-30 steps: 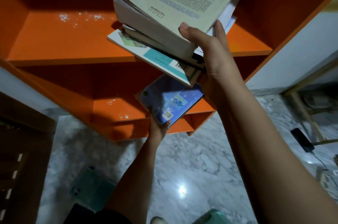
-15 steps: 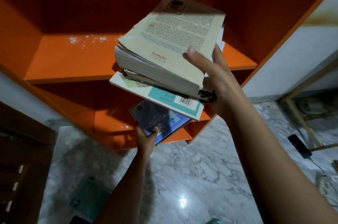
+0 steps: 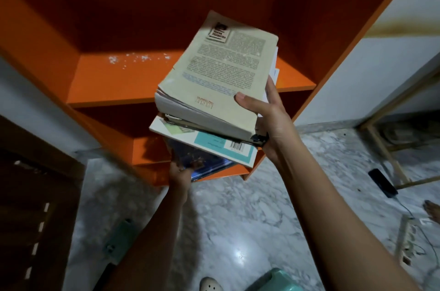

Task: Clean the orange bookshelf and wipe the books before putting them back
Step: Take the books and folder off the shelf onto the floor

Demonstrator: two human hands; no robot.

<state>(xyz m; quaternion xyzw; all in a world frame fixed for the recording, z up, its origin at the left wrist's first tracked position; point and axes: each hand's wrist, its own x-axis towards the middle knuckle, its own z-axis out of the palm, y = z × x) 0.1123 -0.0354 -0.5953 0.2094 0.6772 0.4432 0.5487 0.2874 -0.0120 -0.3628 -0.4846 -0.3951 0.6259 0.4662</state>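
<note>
My right hand grips a stack of books from its right side, thumb on the cream back cover of the thick top book. A white and teal book lies at the stack's bottom. Below it, my left hand holds a blue book by its near edge, just under the stack. Both are in front of the orange bookshelf, whose upper shelf is bare except for white dust specks. A lower shelf sits behind the blue book.
Grey marble floor spreads below. A dark wooden piece stands at left, a teal object lies on the floor, a teal stool edge is at the bottom. A phone, cables and a power strip lie at right beside a wooden frame.
The stack in my right hand has come lower and nearer, off the upper shelf. The blue book in my left hand has slid further under the stack.
</note>
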